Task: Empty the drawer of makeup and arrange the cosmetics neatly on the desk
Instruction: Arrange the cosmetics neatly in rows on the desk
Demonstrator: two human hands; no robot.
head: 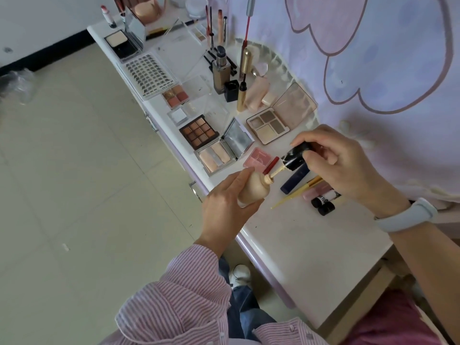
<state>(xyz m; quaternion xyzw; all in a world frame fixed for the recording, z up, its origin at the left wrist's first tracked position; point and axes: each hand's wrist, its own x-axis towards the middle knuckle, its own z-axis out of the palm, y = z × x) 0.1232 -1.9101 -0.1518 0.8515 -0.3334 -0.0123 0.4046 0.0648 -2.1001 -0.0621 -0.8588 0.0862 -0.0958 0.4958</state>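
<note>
Here, both hands work a foundation bottle above the desk (286,235)
Left hand (225,207) grips the beige bottle (252,186); right hand (341,165) pinches its black dropper cap (296,158), tip at the neck

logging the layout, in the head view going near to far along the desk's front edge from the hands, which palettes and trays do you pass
Two-pan concealer compact → nine-pan brown eyeshadow palette → small white-pan clear case → four-pan shimmer quad → lash cluster tray → black powder compact.
</note>
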